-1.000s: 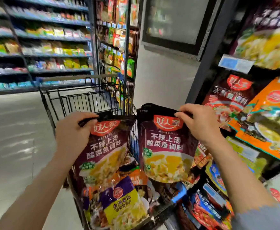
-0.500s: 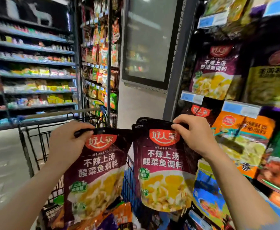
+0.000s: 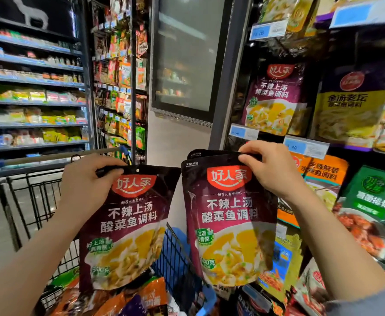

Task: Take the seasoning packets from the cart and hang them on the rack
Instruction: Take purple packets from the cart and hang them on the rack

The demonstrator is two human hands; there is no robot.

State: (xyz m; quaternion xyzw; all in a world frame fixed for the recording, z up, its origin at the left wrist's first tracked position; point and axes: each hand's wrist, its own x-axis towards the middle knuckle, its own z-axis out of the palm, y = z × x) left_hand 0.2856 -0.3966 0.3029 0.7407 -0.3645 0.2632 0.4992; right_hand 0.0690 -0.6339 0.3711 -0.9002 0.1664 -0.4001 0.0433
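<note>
My left hand (image 3: 84, 185) grips the top edge of a maroon seasoning packet (image 3: 127, 233) that hangs over the cart (image 3: 34, 201). My right hand (image 3: 271, 172) pinches the top of a matching maroon packet (image 3: 228, 226), with a second packet edge showing just behind it. Both are held up at chest height beside the rack (image 3: 305, 147) on the right. The same maroon packet (image 3: 273, 99) hangs on the rack's upper row, above and right of my right hand. More packets (image 3: 141, 299) lie in the cart below.
The rack also carries purple-yellow packets (image 3: 351, 108), orange packets (image 3: 321, 176) and a green packet (image 3: 374, 199), with blue price tags (image 3: 305, 147) along its rails. A dark glass panel (image 3: 184, 53) stands ahead; stocked shelves (image 3: 31, 101) line the left aisle.
Both hands have lifted their packets up out of the cart, and my view has tilted upward, bringing the rack's upper row of maroon packets into sight.
</note>
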